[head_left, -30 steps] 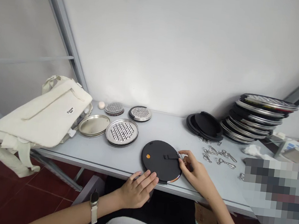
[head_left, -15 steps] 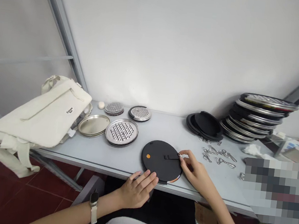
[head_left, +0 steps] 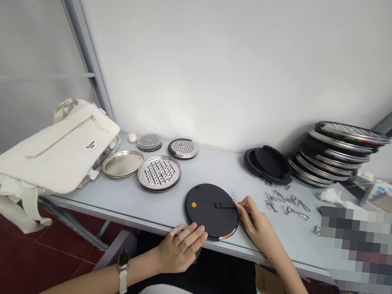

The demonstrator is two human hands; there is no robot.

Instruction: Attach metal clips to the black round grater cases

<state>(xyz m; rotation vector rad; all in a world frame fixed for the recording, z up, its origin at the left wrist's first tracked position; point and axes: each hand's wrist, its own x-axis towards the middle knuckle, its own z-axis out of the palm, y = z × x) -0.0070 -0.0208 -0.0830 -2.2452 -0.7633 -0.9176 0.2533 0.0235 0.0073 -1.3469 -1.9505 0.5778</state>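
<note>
A black round disc point(head_left: 210, 209) with an orange dot and a short black tab lies flat near the front edge of the grey table point(head_left: 161, 206). My left hand point(head_left: 180, 249) rests at the disc's near rim, fingers stretched over the table edge and touching it. My right hand point(head_left: 259, 225) sits at the disc's right rim, fingers pinched on a small metal ring clip point(head_left: 235, 203) where the tab ends.
A cream bag point(head_left: 50, 154) lies at the left. Round metal grater plates point(head_left: 159, 173) and a plain metal lid point(head_left: 123, 164) sit behind the disc. Black discs point(head_left: 268, 164), a tall stack of rimmed plates point(head_left: 336, 156) and loose metal clips point(head_left: 286, 204) are at the right.
My right hand's fingers have closed lower against the disc's right rim, pressing the ring clip at the tab. The left hand and the disc stay where they were.
</note>
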